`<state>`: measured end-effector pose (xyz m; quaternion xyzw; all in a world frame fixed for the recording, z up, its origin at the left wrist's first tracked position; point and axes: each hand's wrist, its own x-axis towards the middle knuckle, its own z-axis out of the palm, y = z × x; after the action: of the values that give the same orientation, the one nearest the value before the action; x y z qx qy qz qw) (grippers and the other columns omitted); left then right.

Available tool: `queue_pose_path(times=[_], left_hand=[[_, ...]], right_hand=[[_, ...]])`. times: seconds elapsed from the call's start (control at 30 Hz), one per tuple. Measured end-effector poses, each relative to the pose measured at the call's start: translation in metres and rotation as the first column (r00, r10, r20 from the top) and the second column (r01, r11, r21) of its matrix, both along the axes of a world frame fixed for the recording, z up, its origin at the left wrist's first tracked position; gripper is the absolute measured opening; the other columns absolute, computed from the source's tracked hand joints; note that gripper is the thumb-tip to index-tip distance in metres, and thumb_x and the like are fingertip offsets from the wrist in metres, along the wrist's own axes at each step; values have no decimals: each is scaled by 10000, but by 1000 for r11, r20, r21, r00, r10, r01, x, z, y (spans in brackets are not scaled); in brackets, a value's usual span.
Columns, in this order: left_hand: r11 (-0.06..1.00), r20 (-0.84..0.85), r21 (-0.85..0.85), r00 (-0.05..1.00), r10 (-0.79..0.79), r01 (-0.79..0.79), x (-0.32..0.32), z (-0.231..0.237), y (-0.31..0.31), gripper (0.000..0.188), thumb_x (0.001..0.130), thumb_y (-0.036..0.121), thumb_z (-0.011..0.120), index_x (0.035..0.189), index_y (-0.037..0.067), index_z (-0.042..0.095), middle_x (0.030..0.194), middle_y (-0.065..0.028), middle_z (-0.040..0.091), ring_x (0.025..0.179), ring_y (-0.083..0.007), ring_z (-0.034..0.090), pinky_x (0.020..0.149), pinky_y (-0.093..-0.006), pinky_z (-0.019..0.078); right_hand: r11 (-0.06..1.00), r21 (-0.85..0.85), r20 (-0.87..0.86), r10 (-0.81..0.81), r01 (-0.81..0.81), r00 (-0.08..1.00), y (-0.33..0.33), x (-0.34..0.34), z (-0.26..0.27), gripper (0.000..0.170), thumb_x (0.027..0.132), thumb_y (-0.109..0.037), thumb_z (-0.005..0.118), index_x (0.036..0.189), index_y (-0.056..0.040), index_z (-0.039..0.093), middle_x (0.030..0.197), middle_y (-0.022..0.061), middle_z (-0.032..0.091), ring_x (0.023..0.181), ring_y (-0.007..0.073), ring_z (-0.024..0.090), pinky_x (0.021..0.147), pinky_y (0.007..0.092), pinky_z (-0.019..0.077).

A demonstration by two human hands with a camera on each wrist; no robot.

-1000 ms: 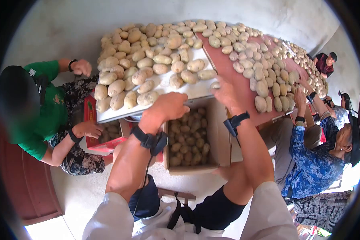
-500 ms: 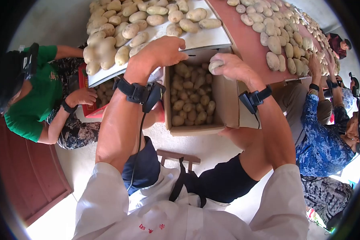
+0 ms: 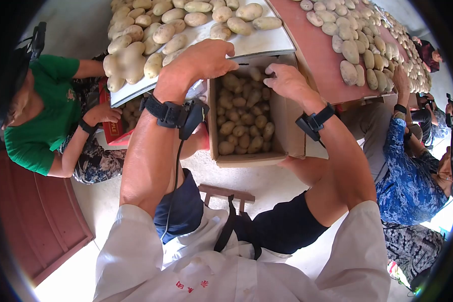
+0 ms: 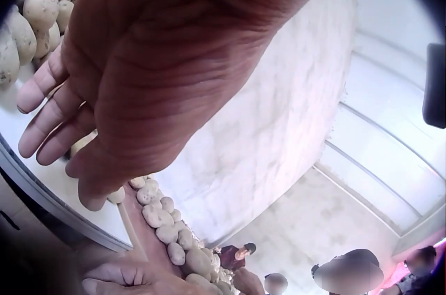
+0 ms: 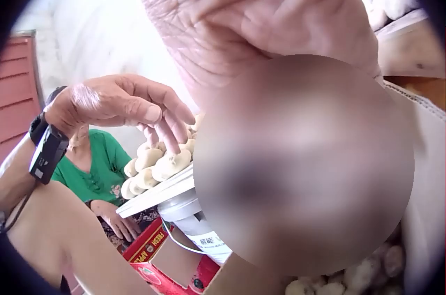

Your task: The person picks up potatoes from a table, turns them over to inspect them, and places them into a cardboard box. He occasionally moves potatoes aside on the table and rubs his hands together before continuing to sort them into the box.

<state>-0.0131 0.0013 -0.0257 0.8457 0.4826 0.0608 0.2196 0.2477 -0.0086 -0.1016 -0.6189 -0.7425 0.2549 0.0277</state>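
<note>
My left hand (image 3: 204,61) hovers at the front edge of the white board (image 3: 246,43), its fingers loosely bent and empty; the left wrist view shows the same hand (image 4: 139,93) with fingers extended above the board. Over the right side of the cardboard box (image 3: 282,121), my right hand (image 3: 289,83) hangs with fingers slightly bent and no potato visible in it. Potatoes (image 3: 244,118) fill the lower part of the box. More potatoes (image 3: 163,33) lie on the board. A blurred patch hides the right fingers in the right wrist view.
Potatoes (image 3: 350,50) cover part of a reddish board (image 3: 307,38). At the left sits a person in green (image 3: 40,123) beside a red box (image 3: 110,128); at the right, one in blue (image 3: 410,176). A bucket (image 5: 198,229) stands under the white board's edge.
My right hand took a potato from the board's edge, carried it over the box and let it go. The left hand stayed near the board's edge. The head view has tilted downward.
</note>
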Motion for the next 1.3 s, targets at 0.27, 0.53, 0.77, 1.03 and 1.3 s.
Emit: queue_pose_path(times=[0.27,0.53,0.77,1.03,1.3], left_hand=[[1000,-3,23,1000,-2,2,-4,-3,2,470,934,356,669,1230,-9,657,1031,-226,732,987,-401,687,875,-459,533],[999,-16,9,999,33,-33,-9,-2,-3,480,913,366,679,1220,-2,663,1021,-219,730,982,-397,684,875,-465,531],[998,-46,8,996,70,-69,-5,3,-5,468,911,349,684,1225,2,663,972,-207,738,942,-386,697,852,-456,539],[996,-84,14,992,89,-88,-14,3,-9,427,927,337,674,1225,31,678,995,-181,740,987,-371,691,873,-459,533],[994,-53,40,994,100,-98,-17,-2,-6,434,930,348,673,1225,29,682,1027,-181,739,1005,-378,687,891,-464,533]], right_hand=[[996,-84,50,3,1,999,-1,4,4,303,931,-353,679,1074,-99,764,1087,161,745,1064,357,685,915,452,537],[960,238,-112,-125,149,986,16,-3,22,259,924,-267,611,1077,-118,758,1030,169,755,997,393,696,889,486,541],[885,464,-165,34,47,986,55,-58,34,438,894,-185,640,1325,-111,611,1176,179,706,1115,390,652,922,483,528],[851,506,4,159,-139,987,90,-88,12,565,831,-107,697,1375,-169,560,1332,126,572,1227,375,581,955,467,519],[917,395,-21,70,-56,997,65,-79,32,510,827,-144,722,1321,-167,597,1299,122,590,1193,373,604,947,491,513]])
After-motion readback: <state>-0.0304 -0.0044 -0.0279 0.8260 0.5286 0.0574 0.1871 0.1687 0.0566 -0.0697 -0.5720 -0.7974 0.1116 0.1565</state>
